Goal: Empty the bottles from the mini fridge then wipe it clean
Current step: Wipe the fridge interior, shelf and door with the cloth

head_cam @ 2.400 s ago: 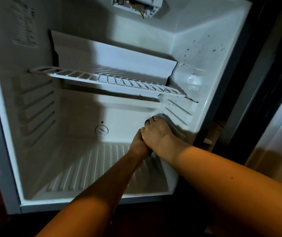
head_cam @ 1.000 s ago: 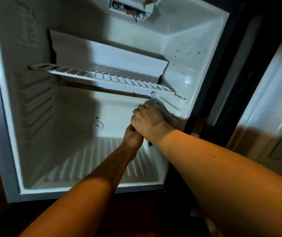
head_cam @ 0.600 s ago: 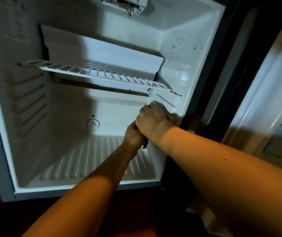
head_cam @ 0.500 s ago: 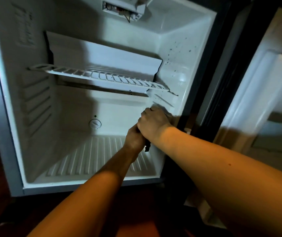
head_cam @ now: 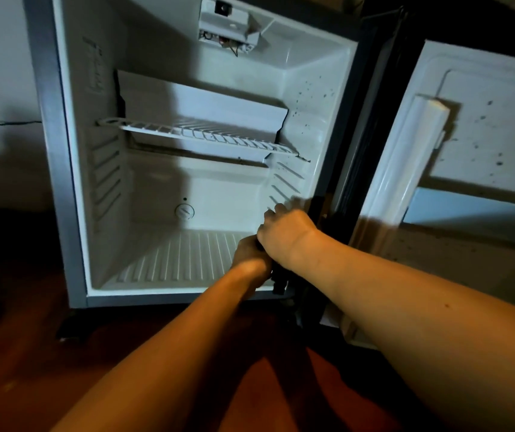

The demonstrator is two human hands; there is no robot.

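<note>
— What is in front of the person?

— A small white-lined mini fridge with a grey outer frame [head_cam: 50,169], standing on a dark reddish wooden floor [head_cam: 25,363] with its white door [head_cam: 480,126] swung open to the right. No bottles show inside it.

— And inside?

— One white wire shelf [head_cam: 200,134] sits across the upper half, with a white angled panel [head_cam: 200,101] behind it. The ribbed white floor of the compartment [head_cam: 181,257] is bare. A round white drain plug [head_cam: 184,211] is set in the back wall, and a white control box with loose wires [head_cam: 226,24] hangs from the ceiling. Dark specks dot the right inner wall [head_cam: 312,98] and the door lining.

— Where are the hands?

— Both reach into the lower right corner. The right hand [head_cam: 287,233] lies knuckles-up against the right wall, just under the moulded shelf ribs [head_cam: 285,185]. The left hand [head_cam: 250,255] is right below it, touching it.

— What do they hold?

— The left grip is closed around a dark, narrow object [head_cam: 278,280], whose end sticks out below the hand near the fridge's front lip. What the object is I cannot tell. The right grip is curled, but its fingers are turned away, so I cannot tell whether it holds anything.
</note>
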